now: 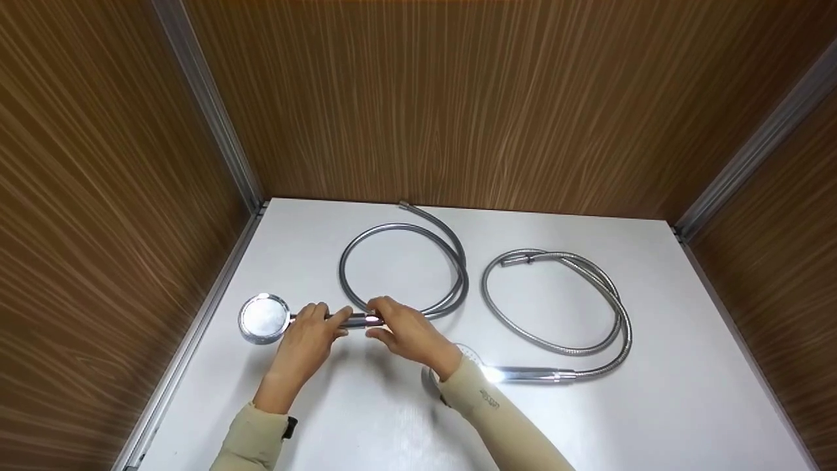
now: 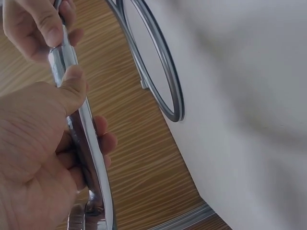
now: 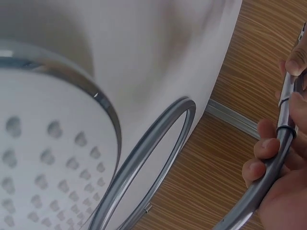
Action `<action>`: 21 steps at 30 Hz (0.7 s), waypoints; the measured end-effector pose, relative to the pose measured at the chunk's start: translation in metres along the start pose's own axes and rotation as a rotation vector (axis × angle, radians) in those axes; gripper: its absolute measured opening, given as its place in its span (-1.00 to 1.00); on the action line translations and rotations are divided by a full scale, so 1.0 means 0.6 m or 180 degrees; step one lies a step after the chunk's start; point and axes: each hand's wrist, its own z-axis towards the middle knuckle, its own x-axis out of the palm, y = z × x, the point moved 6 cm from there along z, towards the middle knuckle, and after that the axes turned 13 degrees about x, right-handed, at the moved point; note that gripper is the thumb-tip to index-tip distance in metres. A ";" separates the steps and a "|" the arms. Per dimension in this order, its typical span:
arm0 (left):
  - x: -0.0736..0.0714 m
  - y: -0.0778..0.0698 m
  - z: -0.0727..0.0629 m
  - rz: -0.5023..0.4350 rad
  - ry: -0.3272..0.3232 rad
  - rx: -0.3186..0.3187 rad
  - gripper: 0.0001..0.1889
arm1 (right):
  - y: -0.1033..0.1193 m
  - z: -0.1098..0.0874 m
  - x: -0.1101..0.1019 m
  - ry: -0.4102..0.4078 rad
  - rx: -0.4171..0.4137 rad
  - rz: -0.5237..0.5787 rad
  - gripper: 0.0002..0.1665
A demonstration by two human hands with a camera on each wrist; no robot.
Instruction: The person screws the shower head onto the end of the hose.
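My left hand (image 1: 306,341) grips the handle of a chrome shower head (image 1: 264,318), whose round face shows at the far left of the head view. In the left wrist view its thumb lies along the shiny handle (image 2: 91,148), with fingers curled behind. At the handle's end, my right hand (image 1: 412,332) holds the end fitting of a grey shower hose (image 1: 344,258). The right wrist view shows fingers curled round the hose (image 3: 274,175) just below the joint, where fitting and handle meet. Whether the joint is fully tight cannot be seen.
A second shower head (image 1: 467,353) lies partly under my right forearm, its handle (image 1: 533,374) joined to a coiled metal hose (image 1: 628,327). The white table (image 1: 693,392) is enclosed by wood-grain panels (image 1: 431,98) with metal corner posts (image 1: 216,104).
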 end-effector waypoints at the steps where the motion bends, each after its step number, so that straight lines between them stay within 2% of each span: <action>1: 0.000 0.000 0.000 -0.0008 0.0001 0.0008 -0.61 | 0.000 0.000 -0.001 0.0007 0.0013 0.0039 -0.64; 6: -0.001 -0.001 0.000 -0.0058 -0.0007 -0.0003 -0.61 | 0.000 0.001 -0.004 -0.0058 0.0021 0.0045 -0.72; 12: -0.002 -0.001 0.000 -0.0080 -0.0031 -0.0031 -0.61 | 0.003 0.001 -0.006 -0.0178 -0.0098 -0.0099 -0.79; 21: 0.000 -0.002 0.000 -0.0090 -0.0033 -0.0012 -0.61 | 0.005 -0.002 -0.009 -0.0280 -0.0168 -0.0248 -0.72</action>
